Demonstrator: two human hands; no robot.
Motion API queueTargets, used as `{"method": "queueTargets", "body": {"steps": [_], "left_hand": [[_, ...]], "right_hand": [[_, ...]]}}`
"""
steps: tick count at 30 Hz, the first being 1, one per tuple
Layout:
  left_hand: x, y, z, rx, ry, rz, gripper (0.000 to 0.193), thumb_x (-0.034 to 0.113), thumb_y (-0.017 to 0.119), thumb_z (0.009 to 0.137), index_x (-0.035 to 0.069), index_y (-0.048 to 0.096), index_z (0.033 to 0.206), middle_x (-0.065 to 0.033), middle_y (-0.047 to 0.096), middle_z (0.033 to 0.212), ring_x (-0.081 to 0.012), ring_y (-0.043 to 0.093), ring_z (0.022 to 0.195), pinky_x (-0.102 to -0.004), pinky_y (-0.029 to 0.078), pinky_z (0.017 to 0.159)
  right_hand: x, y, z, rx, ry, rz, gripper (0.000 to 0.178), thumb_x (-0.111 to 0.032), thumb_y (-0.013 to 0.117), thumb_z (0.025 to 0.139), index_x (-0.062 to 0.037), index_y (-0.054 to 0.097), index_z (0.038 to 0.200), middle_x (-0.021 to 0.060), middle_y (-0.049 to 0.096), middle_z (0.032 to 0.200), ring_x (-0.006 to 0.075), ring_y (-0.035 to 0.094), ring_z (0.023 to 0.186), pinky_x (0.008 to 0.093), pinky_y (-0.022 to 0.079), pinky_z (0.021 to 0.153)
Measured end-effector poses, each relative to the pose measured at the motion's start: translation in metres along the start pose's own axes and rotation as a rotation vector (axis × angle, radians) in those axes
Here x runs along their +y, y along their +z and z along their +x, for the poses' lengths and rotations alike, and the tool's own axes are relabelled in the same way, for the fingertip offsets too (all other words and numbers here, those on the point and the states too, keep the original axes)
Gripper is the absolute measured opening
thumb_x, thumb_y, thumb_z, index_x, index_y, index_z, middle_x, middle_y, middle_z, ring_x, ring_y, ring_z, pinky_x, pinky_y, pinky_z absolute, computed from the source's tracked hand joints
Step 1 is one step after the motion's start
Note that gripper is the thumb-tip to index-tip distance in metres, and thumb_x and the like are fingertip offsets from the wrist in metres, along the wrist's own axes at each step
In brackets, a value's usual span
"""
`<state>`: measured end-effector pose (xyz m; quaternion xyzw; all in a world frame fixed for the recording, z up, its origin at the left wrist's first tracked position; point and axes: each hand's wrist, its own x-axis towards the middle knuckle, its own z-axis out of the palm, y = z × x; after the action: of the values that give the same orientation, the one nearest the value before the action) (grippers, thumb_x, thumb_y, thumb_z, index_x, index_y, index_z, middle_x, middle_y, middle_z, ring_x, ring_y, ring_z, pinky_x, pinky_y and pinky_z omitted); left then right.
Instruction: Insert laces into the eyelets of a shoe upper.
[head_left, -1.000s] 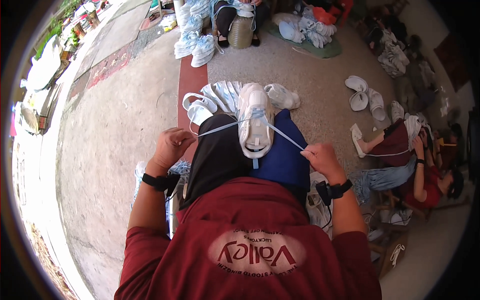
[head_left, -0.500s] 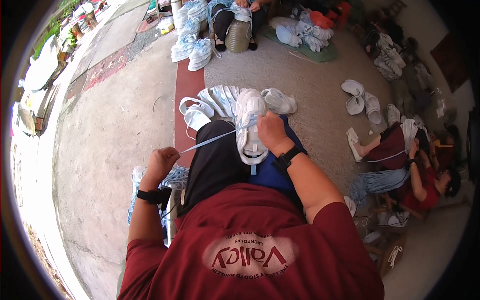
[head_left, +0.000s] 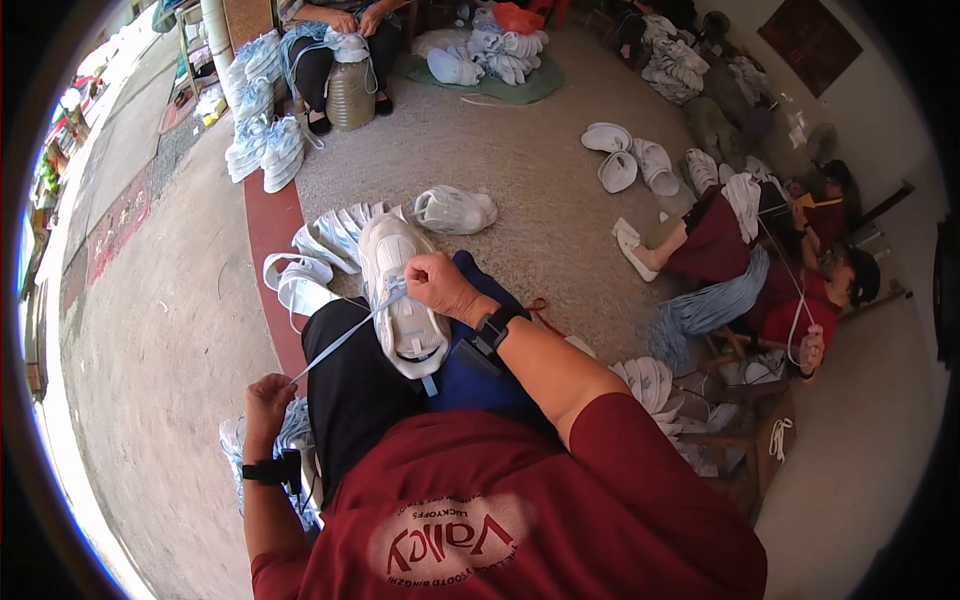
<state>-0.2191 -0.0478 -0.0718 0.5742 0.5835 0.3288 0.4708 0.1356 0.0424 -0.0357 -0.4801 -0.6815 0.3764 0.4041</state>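
Note:
A white sneaker [head_left: 395, 240] rests upright on my lap, its heel opening toward me. From its lacing a flat light-blue shoelace [head_left: 338, 343] runs taut down to the left. My left hand [head_left: 268, 402] is closed in a pinch on the lace's far end, out beside my left thigh. Over the sneaker's eyelets my right hand [head_left: 445, 285] is closed, fingertips on the lace where it meets the shoe; the fingertips are partly hidden. Just beyond stand a row of white shoe uppers [head_left: 335, 236] and another white sneaker [head_left: 455, 210].
Light-blue laces [head_left: 295, 425] hang beside my left thigh. Stacked shoe uppers [head_left: 268, 140] stand ahead at left, near a co-worker's hands [head_left: 355, 20]. At right, a co-worker's hand [head_left: 812, 348] holds out a pale lace, near a blue lace bundle [head_left: 705, 310]. White shoes [head_left: 640, 160] lie on the floor.
The view has swung right, so the scene sits further left and lower. My hands keep the lace stretched between left hand and sneaker. The co-worker at right now stretches a lace outward.

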Motion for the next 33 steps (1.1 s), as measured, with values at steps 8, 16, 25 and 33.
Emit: {"method": "queueTargets", "body": {"steps": [8,16,25,33], "left_hand": [[0.022,0.010,0.020,-0.081,-0.035,-0.127,0.002,0.000,0.060,0.080,-0.001,0.061,0.077,-0.0002,0.058,0.066,-0.0063,0.052,0.061,-0.0209,0.041,0.057],[0.000,-0.009,0.011,-0.040,-0.004,-0.090,0.007,0.005,0.060,0.082,0.001,0.059,0.076,0.0010,0.055,0.064,-0.0061,0.049,0.059,-0.0200,0.038,0.055],[-0.016,-0.032,-0.007,0.176,0.155,0.055,0.011,0.000,0.063,0.078,0.001,0.056,0.070,0.0010,0.050,0.061,-0.0074,0.044,0.057,-0.0220,0.035,0.053],[0.015,-0.069,-0.056,0.416,0.423,0.470,0.015,-0.006,0.062,0.075,0.001,0.051,0.067,-0.0048,0.051,0.062,-0.0117,0.046,0.057,-0.0247,0.039,0.054]], "right_hand": [[-0.029,-0.025,0.025,-0.470,0.103,-0.466,0.010,-0.009,0.055,0.065,0.0002,0.056,0.063,0.0213,0.056,0.064,0.0304,0.054,0.056,0.0403,0.040,0.052],[-0.010,0.006,-0.006,0.144,-0.078,-0.249,0.020,-0.010,0.068,0.069,-0.0029,0.051,0.062,0.0154,0.055,0.061,0.0320,0.056,0.060,0.0382,0.043,0.055],[-0.006,0.013,0.005,0.123,0.058,-0.226,0.026,-0.012,0.073,0.063,-0.0037,0.051,0.074,0.0091,0.056,0.069,0.0240,0.054,0.066,0.0359,0.044,0.062],[-0.008,0.011,-0.022,0.113,0.048,-0.427,0.044,-0.017,0.077,0.064,-0.0042,0.044,0.091,0.0166,0.053,0.085,0.0333,0.050,0.087,0.0390,0.042,0.077]]}}
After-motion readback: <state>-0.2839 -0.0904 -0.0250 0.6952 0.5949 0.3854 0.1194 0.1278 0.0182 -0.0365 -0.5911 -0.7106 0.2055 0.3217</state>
